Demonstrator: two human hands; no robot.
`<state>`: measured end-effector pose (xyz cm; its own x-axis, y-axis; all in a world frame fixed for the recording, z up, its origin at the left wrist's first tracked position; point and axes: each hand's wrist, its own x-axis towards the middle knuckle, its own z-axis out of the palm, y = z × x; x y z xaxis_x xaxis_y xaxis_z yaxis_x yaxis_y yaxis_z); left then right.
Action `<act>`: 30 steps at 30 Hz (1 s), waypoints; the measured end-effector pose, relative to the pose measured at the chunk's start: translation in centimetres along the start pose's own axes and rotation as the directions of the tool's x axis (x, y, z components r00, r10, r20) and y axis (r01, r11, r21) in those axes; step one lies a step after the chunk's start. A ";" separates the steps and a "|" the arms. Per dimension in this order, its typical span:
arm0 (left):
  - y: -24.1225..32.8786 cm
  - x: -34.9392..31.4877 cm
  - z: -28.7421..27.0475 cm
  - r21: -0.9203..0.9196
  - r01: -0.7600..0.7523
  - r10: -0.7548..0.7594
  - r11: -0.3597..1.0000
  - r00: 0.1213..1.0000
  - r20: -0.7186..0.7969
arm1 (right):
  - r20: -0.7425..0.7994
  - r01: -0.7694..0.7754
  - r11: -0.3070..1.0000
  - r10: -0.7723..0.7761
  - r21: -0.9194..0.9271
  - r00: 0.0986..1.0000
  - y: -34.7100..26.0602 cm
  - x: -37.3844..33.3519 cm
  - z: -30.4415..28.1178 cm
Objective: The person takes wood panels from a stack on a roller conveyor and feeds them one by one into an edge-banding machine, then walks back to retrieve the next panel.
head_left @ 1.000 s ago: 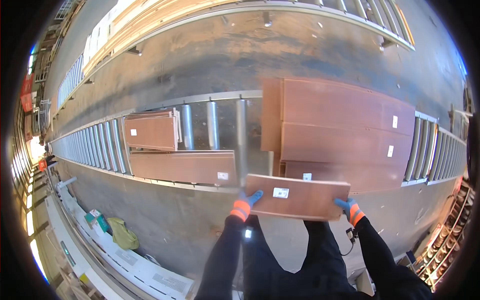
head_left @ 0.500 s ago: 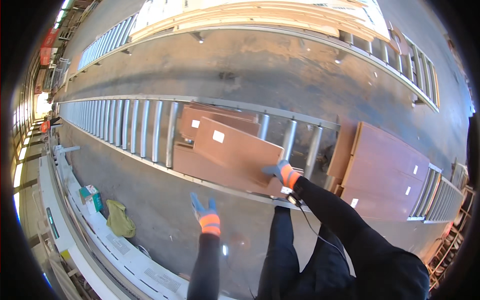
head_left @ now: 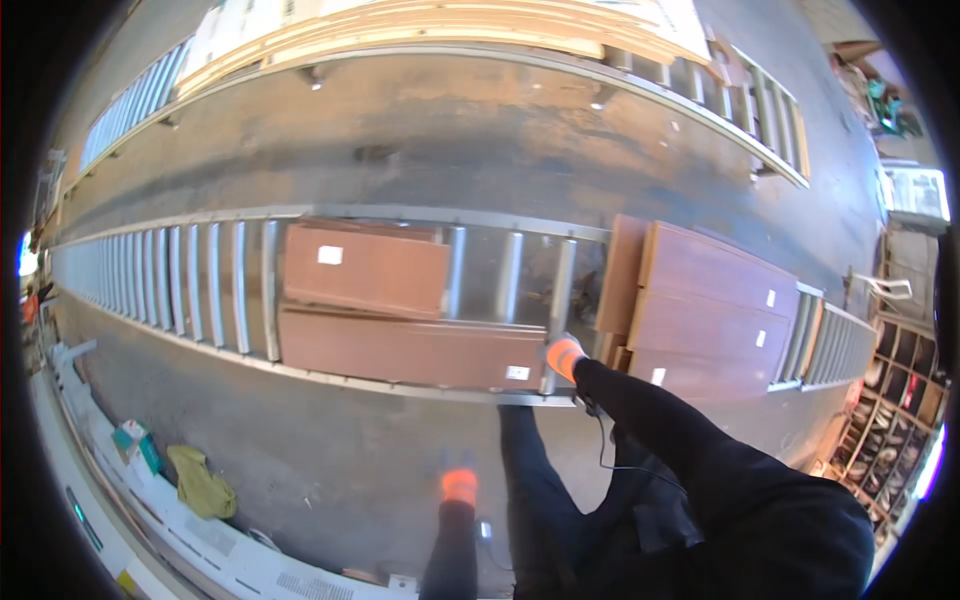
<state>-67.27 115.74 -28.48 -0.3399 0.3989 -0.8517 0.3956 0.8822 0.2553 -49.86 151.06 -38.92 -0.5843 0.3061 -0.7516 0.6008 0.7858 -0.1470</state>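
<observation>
Two piles of brown panels lie on the roller conveyor in front of me. The far one is a shorter panel (head_left: 375,270) with a white label near its left end. Along the near rail lies a longer panel (head_left: 410,350), labelled near its right end. My right hand (head_left: 563,355), in a grey glove with an orange cuff, is at the right end of the longer panel; its fingers are mostly hidden. My left hand (head_left: 459,484) hangs over the floor on the near side of the conveyor, smeared by motion, away from the panels.
A larger stack of brown panels (head_left: 710,310) lies on the conveyor to the right. Beyond, a second conveyor (head_left: 450,55) carries long pale boards. At the lower left, a green cloth (head_left: 200,482) and a small box (head_left: 137,446) rest on a white machine (head_left: 180,535). Filled shelving (head_left: 890,420) stands at right.
The slanted panel that my right hand held now lies straight on the conveyor. My left hand has moved right and nearer to my body. The view has shifted toward the right.
</observation>
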 end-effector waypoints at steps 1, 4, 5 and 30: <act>-2.1 2.3 2.8 0.145 -0.229 0.250 0.962 0.957 -0.148 | 0.043 -0.051 0.998 0.050 0.021 0.998 1.1 -3.0 1.0; 0.1 7.7 6.1 -0.903 -0.173 0.132 0.394 0.983 -0.130 | 0.191 -0.146 0.987 0.132 0.061 0.973 5.9 -12.0 4.2; 7.0 8.6 6.5 -0.990 0.009 0.066 0.143 0.998 0.018 | 0.205 -0.248 0.968 0.236 0.032 0.950 10.9 -15.9 7.4; 49.3 20.9 28.7 -0.620 -0.047 0.003 0.783 0.997 -0.072 | 0.308 -0.240 -0.217 0.832 0.946 0.462 80.5 -46.8 42.1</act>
<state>-30.35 160.35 -46.85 -0.3993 0.4185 -0.8157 -0.2036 0.8270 0.5240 48.79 177.35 -42.68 0.3982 0.6296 -0.6671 0.5260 -0.7525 -0.3962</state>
